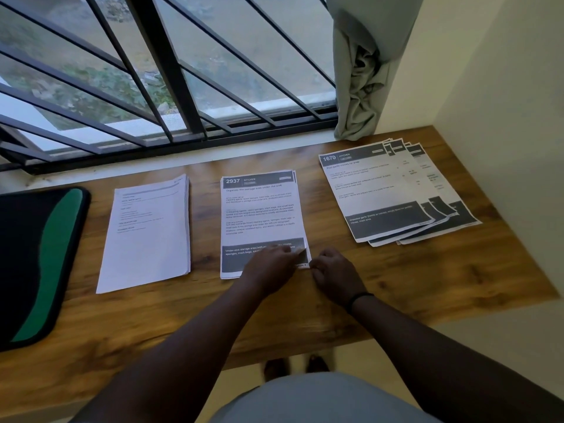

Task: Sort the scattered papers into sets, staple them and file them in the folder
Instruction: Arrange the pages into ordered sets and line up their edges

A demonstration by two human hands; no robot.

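While we work the middle stack on the desk | left hand fingers pinching its near-right corner | right hand loosely curled beside, gripping nothing | thin, limp, slippery sheets; best gripped by corners.

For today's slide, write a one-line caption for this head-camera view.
Both hands work the bottom corner of the middle paper stack, between two other piles on a wooden desk.
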